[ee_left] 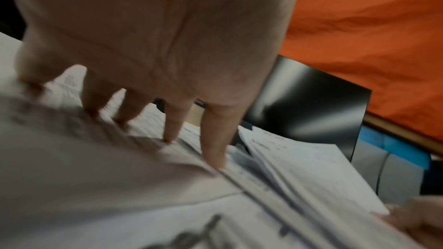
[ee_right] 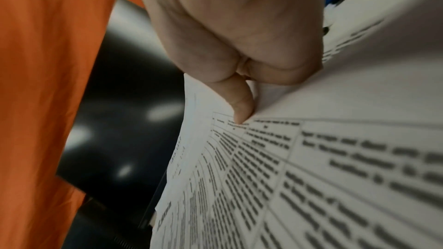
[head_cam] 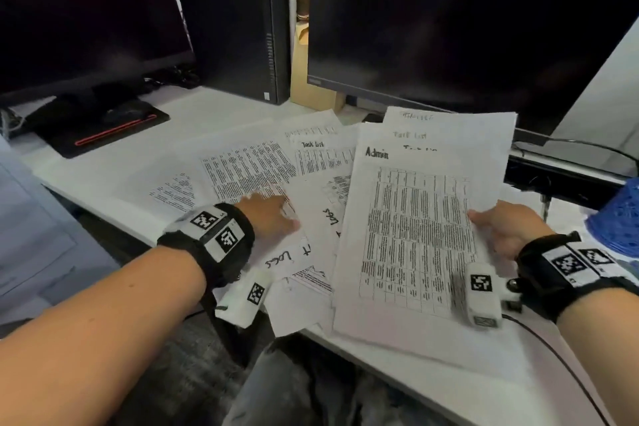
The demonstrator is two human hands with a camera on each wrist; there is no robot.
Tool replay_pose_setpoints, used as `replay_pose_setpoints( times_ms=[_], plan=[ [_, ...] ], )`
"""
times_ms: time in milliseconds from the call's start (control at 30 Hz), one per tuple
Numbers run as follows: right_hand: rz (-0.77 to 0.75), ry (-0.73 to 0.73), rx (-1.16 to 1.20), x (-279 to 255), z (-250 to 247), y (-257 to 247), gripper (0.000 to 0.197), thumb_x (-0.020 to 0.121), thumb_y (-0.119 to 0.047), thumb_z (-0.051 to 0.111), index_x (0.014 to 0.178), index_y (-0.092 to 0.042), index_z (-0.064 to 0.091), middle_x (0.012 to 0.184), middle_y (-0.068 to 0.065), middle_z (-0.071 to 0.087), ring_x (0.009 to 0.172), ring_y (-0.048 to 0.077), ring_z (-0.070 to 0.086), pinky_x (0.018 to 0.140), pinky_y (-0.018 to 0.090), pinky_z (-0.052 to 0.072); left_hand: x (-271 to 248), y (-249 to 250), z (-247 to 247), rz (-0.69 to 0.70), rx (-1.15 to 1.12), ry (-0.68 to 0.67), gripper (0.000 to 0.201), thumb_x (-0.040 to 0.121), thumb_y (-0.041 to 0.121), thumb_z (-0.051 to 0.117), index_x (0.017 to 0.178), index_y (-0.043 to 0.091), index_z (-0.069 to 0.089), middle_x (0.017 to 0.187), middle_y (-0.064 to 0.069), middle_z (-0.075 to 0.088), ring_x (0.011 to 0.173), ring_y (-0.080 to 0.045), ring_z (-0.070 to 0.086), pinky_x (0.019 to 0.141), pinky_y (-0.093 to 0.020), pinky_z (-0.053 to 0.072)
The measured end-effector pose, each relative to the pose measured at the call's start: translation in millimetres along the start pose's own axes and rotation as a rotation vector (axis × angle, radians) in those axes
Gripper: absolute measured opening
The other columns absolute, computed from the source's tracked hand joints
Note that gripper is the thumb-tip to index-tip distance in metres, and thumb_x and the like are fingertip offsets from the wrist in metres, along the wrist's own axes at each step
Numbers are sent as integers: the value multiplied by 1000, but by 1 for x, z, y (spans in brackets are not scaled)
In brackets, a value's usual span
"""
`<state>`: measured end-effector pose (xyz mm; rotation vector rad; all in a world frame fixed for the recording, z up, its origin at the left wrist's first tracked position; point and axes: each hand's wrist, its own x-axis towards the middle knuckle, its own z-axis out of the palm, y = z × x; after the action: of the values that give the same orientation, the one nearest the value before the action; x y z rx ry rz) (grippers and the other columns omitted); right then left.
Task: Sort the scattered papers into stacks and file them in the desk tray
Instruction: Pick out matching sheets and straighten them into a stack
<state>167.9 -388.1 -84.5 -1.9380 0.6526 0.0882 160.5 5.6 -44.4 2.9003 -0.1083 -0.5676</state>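
Note:
Several printed sheets [head_cam: 249,166] lie scattered and overlapping on the white desk [head_cam: 114,169], among them one headed "Task List" [head_cam: 321,156] and handwritten ones [head_cam: 287,259]. My left hand [head_cam: 273,214] rests on them with spread, straight fingers; in the left wrist view its fingertips [ee_left: 213,158] press on the paper. My right hand [head_cam: 505,228] holds a stack by its right edge, lifted off the desk, with an "Admin" table sheet [head_cam: 415,235] on top. The thumb [ee_right: 242,105] pinches that sheet [ee_right: 311,177] from above. A blue mesh tray [head_cam: 619,218] stands at the far right.
Two dark monitors [head_cam: 86,10] [head_cam: 466,17] and a black PC tower [head_cam: 235,28] line the back of the desk. A black stand with a red stripe [head_cam: 103,131] sits at the left. A black cable [head_cam: 553,349] runs across the desk's front right.

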Motion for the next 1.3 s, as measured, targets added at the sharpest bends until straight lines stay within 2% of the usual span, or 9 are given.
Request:
replay_pose_setpoints(
  times_ms=[100,167,333,500,667,833,933,1100,1300],
  plan=[
    [35,22,12,-1,-1,6,8,87,-12,63,95,-14,60,119,22,60,102,34,58,100,54,45,-6,3,8,83,130,-70,71,92,58,40,151,36,6,160,-3,2,146,-29,8,114,-59,10],
    [50,14,18,-13,3,-2,14,91,-13,61,103,-7,61,107,18,61,93,32,58,91,47,51,-6,4,11,185,114,-106,68,92,56,42,150,39,11,160,1,4,146,-26,12,115,-56,13],
    [69,25,-107,-22,1,-12,21,92,-28,61,86,-8,57,76,5,56,47,10,59,43,17,46,-11,6,-7,258,-122,-89,38,96,37,49,133,31,53,139,10,50,124,-15,48,105,-28,32],
    [55,-12,15,-21,5,-5,34,91,-9,58,122,4,54,102,16,61,86,29,60,96,48,48,6,11,-16,-82,-995,-29,34,88,41,62,102,10,65,91,-10,68,70,-18,58,67,-30,47],
    [91,4,0,-29,6,-13,36,92,-15,60,122,4,54,123,23,60,115,41,56,102,49,43,11,35,-9,-25,-787,2,18,84,21,71,92,8,62,65,-8,64,44,-13,53,48,-24,46],
    [88,-32,123,-38,2,-16,15,93,-5,56,106,3,59,119,23,60,113,32,57,98,41,43,15,35,-10,-42,-620,153,20,88,15,62,105,4,65,92,-10,69,74,-22,64,69,-31,55],
    [52,-110,163,-39,-15,-32,36,86,-12,65,120,-1,58,101,10,69,106,30,61,94,48,46,16,16,-27,-109,-645,308,23,90,13,59,108,1,66,103,-10,65,96,-27,61,75,-27,46],
    [-251,13,-169,-47,-35,-71,4,87,-21,67,88,-19,70,98,7,73,90,26,68,87,42,52,12,-1,-49,-121,-687,413,24,95,11,50,114,1,61,99,-14,61,89,-28,57,72,-27,41],
    [-531,100,-523,-86,-19,-124,12,90,-26,62,81,-20,61,76,-5,59,74,16,56,70,31,42,9,21,-74,87,-536,384,19,94,8,50,106,9,64,98,-6,61,91,-22,54,79,-26,39]
  ],
)
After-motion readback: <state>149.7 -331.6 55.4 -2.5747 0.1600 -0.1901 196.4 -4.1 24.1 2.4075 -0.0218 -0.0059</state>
